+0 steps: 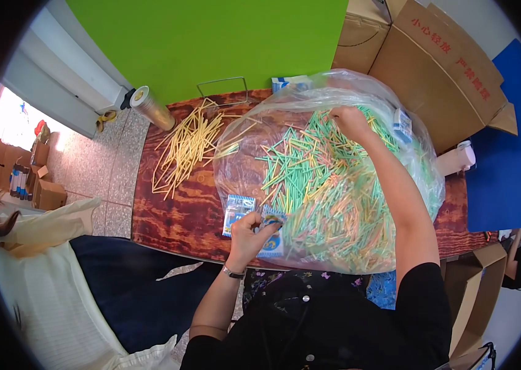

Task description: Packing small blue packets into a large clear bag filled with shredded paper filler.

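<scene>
My left hand is at the table's near edge, thumb and fingers pinched on a small blue-and-white packet. Another blue-and-white packet lies just beyond it. A large clear plastic bag is spread over the table, heaped with thin green, pink and yellow sticks. My right hand reaches to the far part of this heap with its fingers closed. Whatever those fingers hold is hidden. Near the bag's right side sits one more blue-and-white packet.
Loose yellow sticks lie on the red-brown table at left, beside a clear cylinder. A thin metal frame stands behind. Cardboard boxes and a pink-white bottle are at right. A person in a cream top is at left.
</scene>
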The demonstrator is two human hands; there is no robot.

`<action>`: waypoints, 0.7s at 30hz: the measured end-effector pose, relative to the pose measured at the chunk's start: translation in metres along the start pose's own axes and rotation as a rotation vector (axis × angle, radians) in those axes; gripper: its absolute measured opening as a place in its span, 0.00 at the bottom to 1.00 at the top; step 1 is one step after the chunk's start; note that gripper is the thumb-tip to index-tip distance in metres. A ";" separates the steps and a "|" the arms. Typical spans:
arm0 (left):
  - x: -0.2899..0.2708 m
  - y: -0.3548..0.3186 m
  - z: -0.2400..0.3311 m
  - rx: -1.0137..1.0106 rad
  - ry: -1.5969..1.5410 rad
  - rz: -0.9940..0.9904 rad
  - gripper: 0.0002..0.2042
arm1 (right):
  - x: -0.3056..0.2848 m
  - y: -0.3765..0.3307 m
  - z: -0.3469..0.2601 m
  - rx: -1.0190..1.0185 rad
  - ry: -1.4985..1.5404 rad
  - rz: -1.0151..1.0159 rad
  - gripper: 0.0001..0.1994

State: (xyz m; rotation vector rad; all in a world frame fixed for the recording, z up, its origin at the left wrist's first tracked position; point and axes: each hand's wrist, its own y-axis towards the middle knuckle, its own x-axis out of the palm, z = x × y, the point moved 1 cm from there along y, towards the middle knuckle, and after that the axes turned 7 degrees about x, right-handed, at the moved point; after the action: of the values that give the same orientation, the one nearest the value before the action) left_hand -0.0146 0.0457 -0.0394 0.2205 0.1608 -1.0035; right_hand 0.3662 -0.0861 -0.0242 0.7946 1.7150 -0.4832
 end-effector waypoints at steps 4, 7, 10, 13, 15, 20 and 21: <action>-0.006 -0.003 0.007 -0.073 0.061 -0.078 0.09 | -0.007 0.015 -0.012 -0.255 -0.100 -0.013 0.14; -0.005 -0.004 0.007 -0.093 0.053 -0.088 0.09 | -0.011 0.017 -0.031 -0.483 -0.429 -0.176 0.18; 0.002 -0.003 0.007 -0.106 0.030 -0.092 0.10 | -0.007 0.017 -0.027 -0.563 -0.639 -0.229 0.15; 0.007 0.001 0.005 -0.091 0.036 -0.103 0.10 | -0.001 0.020 -0.013 -0.633 -0.699 -0.170 0.11; 0.010 0.001 0.007 -0.070 0.039 -0.110 0.11 | 0.000 0.025 0.003 -0.708 -0.708 -0.123 0.09; 0.017 0.007 0.026 -0.019 0.105 -0.132 0.13 | 0.002 0.028 0.021 -0.760 -0.673 -0.097 0.06; 0.017 0.007 0.027 -0.020 0.108 -0.132 0.13 | 0.000 0.027 0.022 -0.764 -0.659 -0.104 0.04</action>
State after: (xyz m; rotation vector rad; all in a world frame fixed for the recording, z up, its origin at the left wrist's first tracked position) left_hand 0.0014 0.0287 -0.0164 0.2482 0.2863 -1.1209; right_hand 0.4007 -0.0822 -0.0280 -0.0239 1.1675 -0.1001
